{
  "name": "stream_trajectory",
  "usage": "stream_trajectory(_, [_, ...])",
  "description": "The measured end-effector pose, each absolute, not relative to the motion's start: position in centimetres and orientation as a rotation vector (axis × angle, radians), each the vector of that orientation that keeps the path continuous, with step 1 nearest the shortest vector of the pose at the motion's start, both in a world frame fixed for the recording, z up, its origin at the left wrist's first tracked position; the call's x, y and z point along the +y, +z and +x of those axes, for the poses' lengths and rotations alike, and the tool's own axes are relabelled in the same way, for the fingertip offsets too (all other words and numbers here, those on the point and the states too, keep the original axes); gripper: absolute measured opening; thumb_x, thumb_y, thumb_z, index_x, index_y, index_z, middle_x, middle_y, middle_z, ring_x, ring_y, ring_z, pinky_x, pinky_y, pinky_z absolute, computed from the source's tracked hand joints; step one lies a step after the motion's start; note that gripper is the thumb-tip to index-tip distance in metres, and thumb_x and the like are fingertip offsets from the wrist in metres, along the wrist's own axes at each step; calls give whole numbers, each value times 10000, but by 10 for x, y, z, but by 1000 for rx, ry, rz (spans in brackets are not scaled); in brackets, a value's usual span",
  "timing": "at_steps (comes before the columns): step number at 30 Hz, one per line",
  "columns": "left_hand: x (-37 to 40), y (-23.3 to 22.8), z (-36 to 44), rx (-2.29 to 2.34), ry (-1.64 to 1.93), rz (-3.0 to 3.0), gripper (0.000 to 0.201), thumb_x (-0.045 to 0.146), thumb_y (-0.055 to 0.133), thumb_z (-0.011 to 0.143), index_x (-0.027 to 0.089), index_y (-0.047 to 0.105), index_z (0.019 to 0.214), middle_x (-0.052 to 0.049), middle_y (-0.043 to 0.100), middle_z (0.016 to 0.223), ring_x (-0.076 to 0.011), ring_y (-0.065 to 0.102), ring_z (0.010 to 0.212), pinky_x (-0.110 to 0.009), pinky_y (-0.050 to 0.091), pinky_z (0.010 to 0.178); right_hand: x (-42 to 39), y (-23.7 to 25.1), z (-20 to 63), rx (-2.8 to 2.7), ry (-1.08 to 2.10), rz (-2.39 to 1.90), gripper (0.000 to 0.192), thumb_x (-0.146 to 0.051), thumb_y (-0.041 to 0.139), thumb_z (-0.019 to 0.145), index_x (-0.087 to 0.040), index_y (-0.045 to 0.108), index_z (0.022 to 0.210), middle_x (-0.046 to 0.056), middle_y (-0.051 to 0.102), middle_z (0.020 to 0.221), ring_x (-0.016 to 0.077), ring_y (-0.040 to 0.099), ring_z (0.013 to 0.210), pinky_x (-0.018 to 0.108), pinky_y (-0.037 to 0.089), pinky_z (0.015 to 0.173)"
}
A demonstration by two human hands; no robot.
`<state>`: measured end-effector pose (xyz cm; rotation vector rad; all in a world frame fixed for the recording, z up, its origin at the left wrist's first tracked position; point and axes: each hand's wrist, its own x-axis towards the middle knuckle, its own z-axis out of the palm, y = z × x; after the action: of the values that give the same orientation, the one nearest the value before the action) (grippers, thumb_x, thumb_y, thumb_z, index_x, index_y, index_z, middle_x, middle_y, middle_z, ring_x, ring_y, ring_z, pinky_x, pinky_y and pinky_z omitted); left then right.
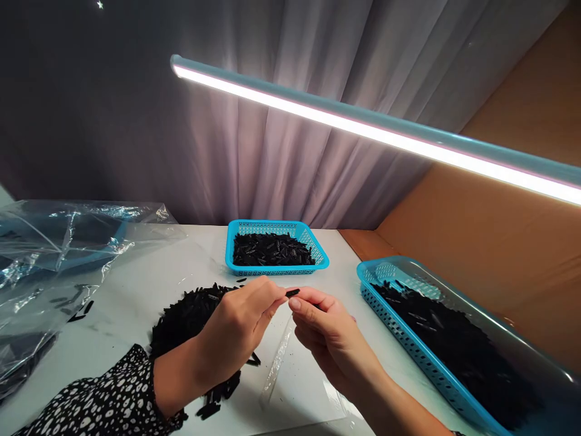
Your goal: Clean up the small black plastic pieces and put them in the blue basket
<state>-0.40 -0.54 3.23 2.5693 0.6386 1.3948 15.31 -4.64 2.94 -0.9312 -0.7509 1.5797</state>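
Note:
A small black strip [293, 293] spans the gap between my hands, above the table. The thumb and fingers of my left hand [240, 318] pinch its left end. At its other end, my right hand [327, 321] has thumb and forefinger closed on it, with the remaining fingers curled under. Something dark also shows by the right thumb, too little of it visible to name. Behind and below my left hand lies a heap of similar black strips [181, 321], partly covered by that hand and forearm.
A blue basket [276, 269] of black strips stands at the back. Another long blue basket [403, 336], also holding black pieces, is on the right. Clear plastic bag [68, 242] spreads over the left side. A lit tube lamp [363, 124] crosses overhead. Clear tape [278, 363] lies on the white table [154, 254].

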Motion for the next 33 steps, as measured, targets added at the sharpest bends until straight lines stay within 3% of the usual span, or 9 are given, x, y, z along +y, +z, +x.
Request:
stream_trajectory(12, [-4, 31, -5, 664, 1404, 2682, 158, 105, 447, 974, 197, 532, 877, 45, 523, 672, -95, 510, 562, -197, 457, 546, -43, 29, 153, -879, 1437, -995, 374, -457, 833, 676, -161, 606, 683, -109, 284, 510, 58, 135, 481, 250, 100, 457])
stream_trajectory(17, [-1, 34, -7, 739, 1433, 2542, 143, 88, 502, 951, 195, 529, 861, 50, 552, 692, -77, 524, 573, -175, 446, 564, -44, 32, 164, -1195, 1235, -1107, 348, -507, 699, 808, -166, 664, 744, -78, 309, 543, 87, 183, 506, 267, 145, 473])
stream_trajectory(20, [-1, 40, -7, 835, 1346, 2412, 146, 99, 533, 940, 193, 538, 829, 71, 527, 651, -64, 488, 529, -164, 423, 533, -44, 32, 170, -1508, 1140, -1196, 456, -526, 570, 887, -164, 656, 623, -64, 282, 511, 96, 209, 494, 283, 152, 479])
stream_trajectory(22, [-1, 44, -7, 889, 1293, 2348, 151, 114, 545, 937, 190, 542, 806, 80, 511, 624, -60, 467, 505, -165, 414, 520, -43, 33, 172, -1566, 1055, -1245, 403, -477, 600, 871, -166, 656, 622, -62, 298, 506, 100, 232, 499, 284, 165, 486])
stream_trajectory(25, [-2, 44, -7, 869, 1297, 2348, 144, 108, 549, 934, 189, 544, 815, 79, 526, 635, -58, 481, 518, -161, 410, 523, -41, 33, 170, -1372, 1045, -1198, 226, -406, 703, 800, -182, 683, 774, -81, 301, 530, 99, 244, 516, 268, 192, 498])
stream_trajectory(33, [-5, 32, -6, 738, 1412, 2491, 143, 65, 542, 927, 193, 522, 867, 59, 523, 704, -65, 515, 593, -153, 428, 578, -42, 33, 156, -978, 1363, -1053, 289, -434, 785, 717, -170, 671, 749, -103, 278, 506, 69, 163, 486, 251, 139, 462])
